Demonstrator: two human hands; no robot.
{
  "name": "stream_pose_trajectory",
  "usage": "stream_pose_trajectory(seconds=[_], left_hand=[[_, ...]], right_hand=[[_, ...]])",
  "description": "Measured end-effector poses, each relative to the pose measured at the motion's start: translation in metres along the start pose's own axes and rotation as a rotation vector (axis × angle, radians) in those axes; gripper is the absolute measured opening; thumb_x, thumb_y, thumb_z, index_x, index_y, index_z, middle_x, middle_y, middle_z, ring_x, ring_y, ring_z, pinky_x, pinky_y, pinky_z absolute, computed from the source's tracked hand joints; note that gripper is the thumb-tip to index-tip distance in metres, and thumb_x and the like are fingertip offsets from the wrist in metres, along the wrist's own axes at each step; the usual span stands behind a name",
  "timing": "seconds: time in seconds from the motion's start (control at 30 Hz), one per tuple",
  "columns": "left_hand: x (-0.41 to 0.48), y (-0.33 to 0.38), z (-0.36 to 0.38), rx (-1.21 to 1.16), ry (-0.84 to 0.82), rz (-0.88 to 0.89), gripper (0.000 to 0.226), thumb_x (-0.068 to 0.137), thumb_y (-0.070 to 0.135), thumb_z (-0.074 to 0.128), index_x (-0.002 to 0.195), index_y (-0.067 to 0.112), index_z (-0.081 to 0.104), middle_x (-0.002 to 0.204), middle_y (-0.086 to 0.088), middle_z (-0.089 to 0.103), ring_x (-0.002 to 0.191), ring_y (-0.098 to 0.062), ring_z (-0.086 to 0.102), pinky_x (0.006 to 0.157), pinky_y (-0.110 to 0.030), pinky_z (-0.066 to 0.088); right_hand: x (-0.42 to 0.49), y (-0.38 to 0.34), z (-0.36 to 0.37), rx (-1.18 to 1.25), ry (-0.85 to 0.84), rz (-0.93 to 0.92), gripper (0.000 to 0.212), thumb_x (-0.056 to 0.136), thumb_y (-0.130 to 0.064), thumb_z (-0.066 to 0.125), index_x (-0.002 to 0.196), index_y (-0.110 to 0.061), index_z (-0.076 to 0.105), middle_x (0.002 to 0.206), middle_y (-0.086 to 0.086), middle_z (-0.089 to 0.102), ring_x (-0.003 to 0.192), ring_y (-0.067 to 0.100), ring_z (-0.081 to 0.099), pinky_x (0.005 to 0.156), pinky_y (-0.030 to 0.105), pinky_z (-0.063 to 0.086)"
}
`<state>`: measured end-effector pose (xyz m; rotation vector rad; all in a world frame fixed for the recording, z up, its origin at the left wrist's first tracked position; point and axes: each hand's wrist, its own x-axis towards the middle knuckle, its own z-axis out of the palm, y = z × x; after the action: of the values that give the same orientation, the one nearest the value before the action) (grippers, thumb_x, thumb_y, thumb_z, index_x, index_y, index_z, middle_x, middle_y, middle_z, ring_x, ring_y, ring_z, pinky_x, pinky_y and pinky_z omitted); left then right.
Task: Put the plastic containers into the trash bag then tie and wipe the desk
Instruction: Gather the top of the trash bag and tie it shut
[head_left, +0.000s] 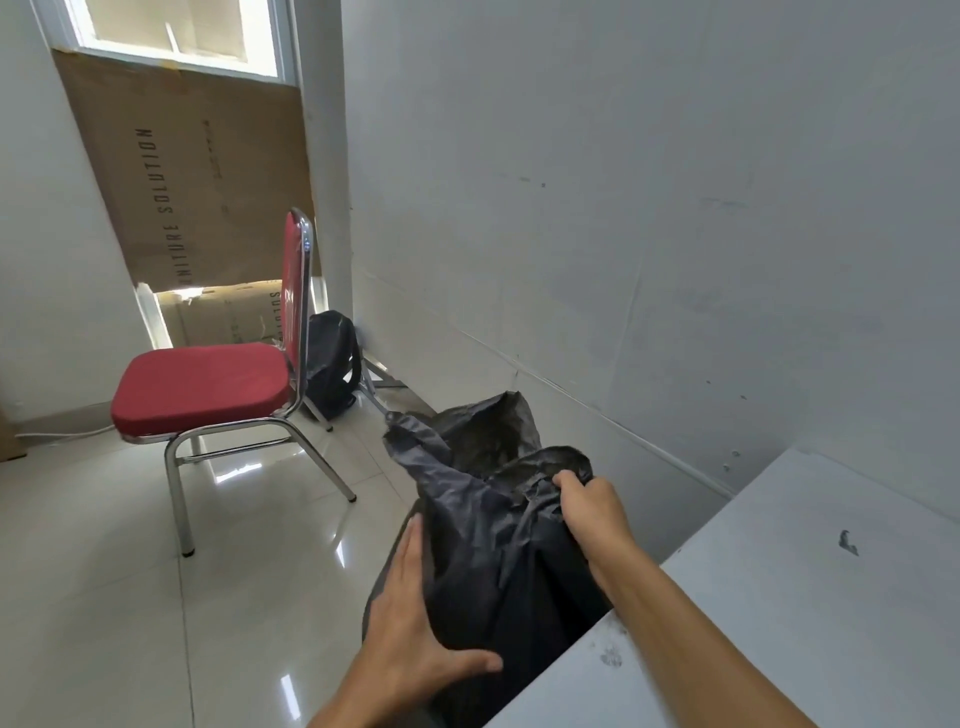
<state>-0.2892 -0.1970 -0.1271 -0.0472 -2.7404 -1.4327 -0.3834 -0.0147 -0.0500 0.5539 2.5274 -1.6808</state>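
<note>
The black trash bag (493, 545) stands on the tiled floor (130, 597), tight against the near corner of the white counter (779, 623). Its upper edge is partly gathered, while a loose flap of the mouth gapes behind. No plastic containers show; if they are inside, the dark film hides them.

The right hand (592, 512) curls round a bunched fold of the bag's rim and pinches it, probably to draw the opening together for tying. The left hand (415, 618) lies spread flat on the bag's side, fingers straight, thumb out. It seems to be there to steady the bag and press the air out while the top is gathered.

The counter top carries a few dark smudges, which the wiping step would deal with. Beyond the bag a red chair (202, 389) faces left, with a black backpack (330, 364) on the floor behind it and cardboard (192, 182) leaning under the window.
</note>
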Motion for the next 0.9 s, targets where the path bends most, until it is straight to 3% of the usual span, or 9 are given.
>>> stream_pose_trajectory(seconds=[0.07, 0.13, 0.23, 0.33, 0.47, 0.57, 0.67, 0.77, 0.9], left_hand=[[0.007, 0.001, 0.014, -0.004, -0.018, -0.094, 0.164, 0.029, 0.074, 0.086, 0.151, 0.044, -0.02, 0.165, 0.011, 0.009, 0.151, -0.018, 0.019, 0.122, -0.045, 0.025], [0.026, 0.01, 0.029, -0.095, 0.023, -0.131, 0.15, 0.028, 0.07, 0.088, 0.152, 0.041, 0.007, 0.154, 0.013, 0.034, 0.142, -0.015, 0.035, 0.119, -0.043, 0.032], [0.06, 0.017, 0.051, -0.104, -0.062, -0.106, 0.086, 0.045, 0.056, 0.087, 0.12, 0.042, 0.049, 0.124, 0.015, 0.059, 0.118, -0.007, 0.053, 0.107, -0.034, 0.044], [0.076, 0.012, 0.068, -0.208, -0.114, -0.191, 0.015, 0.086, 0.018, 0.068, 0.096, 0.024, 0.058, 0.112, -0.007, 0.072, 0.098, -0.004, 0.062, 0.095, -0.027, 0.05], [0.072, 0.016, 0.075, -0.35, -0.058, -0.09, 0.026, 0.095, 0.017, 0.053, 0.084, 0.037, 0.067, 0.08, 0.008, 0.074, 0.075, 0.009, 0.067, 0.075, -0.025, 0.056], [0.076, 0.016, 0.076, -0.478, -0.021, -0.016, 0.031, 0.096, 0.006, 0.054, 0.093, 0.035, 0.067, 0.092, 0.01, 0.074, 0.083, 0.008, 0.067, 0.072, -0.018, 0.053], [0.081, 0.016, 0.075, -0.588, 0.022, -0.04, 0.029, 0.099, 0.001, 0.053, 0.108, 0.028, 0.059, 0.106, 0.015, 0.065, 0.088, 0.013, 0.065, 0.073, -0.007, 0.049], [0.089, 0.009, 0.077, -0.571, -0.14, -0.138, 0.029, 0.097, 0.003, 0.05, 0.087, 0.025, 0.065, 0.089, 0.0, 0.069, 0.08, -0.005, 0.065, 0.071, -0.013, 0.048], [0.089, -0.003, 0.068, -0.477, -0.252, -0.161, 0.014, 0.073, 0.007, 0.058, 0.067, 0.019, 0.055, 0.064, 0.008, 0.058, 0.069, -0.016, 0.051, 0.069, -0.033, 0.038]], right_hand=[[-0.001, -0.001, 0.005, 0.074, -0.055, 0.04, 0.025, 0.092, -0.03, 0.054, 0.091, -0.007, 0.064, 0.092, 0.012, 0.071, 0.087, 0.028, 0.066, 0.086, 0.041, 0.055], [-0.002, 0.002, 0.007, 0.119, -0.164, 0.093, 0.022, 0.086, -0.027, 0.058, 0.086, -0.008, 0.07, 0.085, 0.012, 0.074, 0.087, 0.03, 0.069, 0.089, 0.043, 0.056], [-0.006, 0.006, 0.008, -0.014, -0.406, 0.115, 0.015, 0.082, -0.019, 0.06, 0.076, -0.009, 0.069, 0.07, 0.008, 0.071, 0.076, 0.026, 0.066, 0.074, 0.035, 0.051], [-0.004, 0.007, 0.014, -0.123, -0.418, -0.047, 0.025, 0.077, -0.027, 0.061, 0.097, -0.012, 0.067, 0.094, 0.01, 0.073, 0.092, 0.027, 0.068, 0.087, 0.043, 0.055], [-0.009, 0.004, -0.001, -0.25, -0.296, -0.506, 0.07, 0.081, -0.024, 0.068, 0.141, -0.039, 0.034, 0.146, -0.004, 0.041, 0.133, 0.015, 0.045, 0.112, 0.037, 0.042], [-0.017, -0.009, -0.02, -0.787, -0.475, -0.955, 0.104, 0.072, -0.015, 0.06, 0.149, -0.06, 0.006, 0.163, -0.023, -0.015, 0.153, 0.011, -0.016, 0.122, 0.038, 0.002], [0.005, -0.011, -0.025, -1.411, -0.675, -0.985, 0.112, 0.072, -0.006, 0.059, 0.152, -0.057, 0.0, 0.162, -0.016, -0.03, 0.146, 0.023, -0.036, 0.118, 0.053, -0.015], [0.04, 0.004, -0.021, -1.698, -0.579, -1.072, 0.101, 0.084, -0.013, 0.068, 0.153, -0.049, 0.003, 0.168, -0.001, 0.0, 0.153, 0.037, -0.007, 0.117, 0.07, 0.004], [0.063, 0.02, -0.007, -1.415, -0.556, -0.85, 0.017, 0.09, -0.028, 0.055, 0.105, -0.031, 0.046, 0.113, 0.009, 0.061, 0.107, 0.036, 0.062, 0.09, 0.053, 0.051]])
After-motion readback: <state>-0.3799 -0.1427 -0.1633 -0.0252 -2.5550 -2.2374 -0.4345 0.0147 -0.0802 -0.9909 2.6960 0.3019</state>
